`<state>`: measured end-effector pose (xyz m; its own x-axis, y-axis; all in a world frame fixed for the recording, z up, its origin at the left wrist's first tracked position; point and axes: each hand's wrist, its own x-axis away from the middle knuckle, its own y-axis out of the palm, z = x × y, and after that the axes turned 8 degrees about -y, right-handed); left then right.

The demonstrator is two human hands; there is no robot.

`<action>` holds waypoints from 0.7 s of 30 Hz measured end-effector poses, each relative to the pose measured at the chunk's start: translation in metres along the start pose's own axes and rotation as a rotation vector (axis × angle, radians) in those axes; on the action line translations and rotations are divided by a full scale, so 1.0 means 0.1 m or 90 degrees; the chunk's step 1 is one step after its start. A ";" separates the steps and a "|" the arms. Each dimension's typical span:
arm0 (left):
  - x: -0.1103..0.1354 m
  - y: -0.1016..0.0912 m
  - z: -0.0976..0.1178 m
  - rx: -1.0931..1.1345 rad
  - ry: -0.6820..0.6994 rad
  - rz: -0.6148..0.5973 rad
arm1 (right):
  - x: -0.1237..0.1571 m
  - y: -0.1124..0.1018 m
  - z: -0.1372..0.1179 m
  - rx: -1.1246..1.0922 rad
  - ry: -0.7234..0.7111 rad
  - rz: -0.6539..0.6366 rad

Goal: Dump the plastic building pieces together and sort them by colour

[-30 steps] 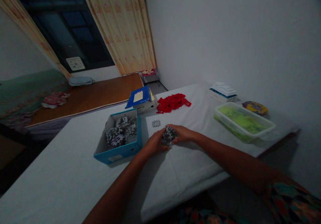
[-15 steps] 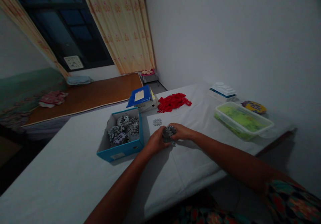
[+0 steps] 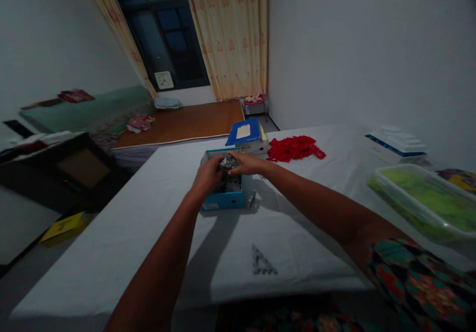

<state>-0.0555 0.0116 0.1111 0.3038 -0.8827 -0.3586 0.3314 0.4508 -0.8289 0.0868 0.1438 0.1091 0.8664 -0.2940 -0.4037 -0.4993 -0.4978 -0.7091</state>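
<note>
Over the blue box [image 3: 223,202], which holds many grey interlocking plastic pieces [image 3: 225,187], both of my hands come together. My left hand [image 3: 208,176] curls its fingers at the left of a grey cluster of these pieces [image 3: 229,162]. From the right, my right hand [image 3: 247,164] grips the same cluster, thumb and fingers bent round it. Parts of the cluster and of the box's contents are hidden by the hands. Beside the box's right wall stands a small grey piece [image 3: 252,198]. Close to the front edge lies a grey triangular piece [image 3: 263,262].
Behind the box is a blue-lidded box [image 3: 243,132], with a pile of red pieces [image 3: 295,148] to its right. A clear tub of green pieces [image 3: 424,198] and a white-and-blue box [image 3: 394,144] are at the right on the white-covered table [image 3: 156,233].
My hands have moved from the table at the box's right to above the box. The view has turned left, and the grey triangular piece now shows near the front edge.
</note>
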 end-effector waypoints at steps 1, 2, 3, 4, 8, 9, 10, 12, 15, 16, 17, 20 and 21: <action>0.03 -0.01 -0.07 -0.019 0.005 0.000 | 0.01 -0.02 0.06 0.014 0.004 0.001; 0.09 -0.03 -0.11 -0.030 0.013 0.015 | 0.06 -0.06 0.13 0.026 0.010 0.009; 0.17 -0.05 -0.11 -0.033 0.022 0.041 | 0.15 -0.11 0.21 0.039 0.020 0.017; 0.28 -0.08 -0.07 -0.026 0.035 0.069 | 0.26 -0.16 0.30 0.057 0.037 0.017; 0.85 -0.12 0.31 0.078 0.167 -0.060 | 0.77 -0.19 0.68 0.190 0.145 -0.096; 0.99 -0.10 0.41 0.107 0.217 -0.179 | 0.88 -0.16 0.75 0.221 0.158 -0.129; 1.13 -0.06 0.50 0.132 0.264 -0.307 | 0.96 -0.13 0.81 0.245 0.162 -0.152; 1.33 0.04 0.61 0.158 0.327 -0.495 | 1.06 -0.08 0.86 0.267 0.161 -0.164; 1.46 0.17 0.64 0.161 0.362 -0.585 | 1.10 -0.11 0.80 0.264 0.178 -0.142; 1.47 0.20 0.63 0.155 0.359 -0.582 | 1.11 -0.13 0.74 0.246 0.179 -0.145; 1.47 0.22 0.61 0.147 0.351 -0.574 | 1.13 -0.15 0.66 0.214 0.170 -0.160; 1.47 0.24 0.58 0.123 0.335 -0.565 | 1.21 -0.08 0.35 0.070 0.078 -0.257; 1.47 0.23 0.58 0.113 0.336 -0.566 | 1.24 -0.03 0.25 0.036 0.035 -0.283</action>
<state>0.0485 -0.0998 0.0638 -0.5272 -0.8322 0.1719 0.3838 -0.4137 -0.8256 0.1962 0.1288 0.0468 0.9941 -0.1059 -0.0224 -0.0765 -0.5407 -0.8377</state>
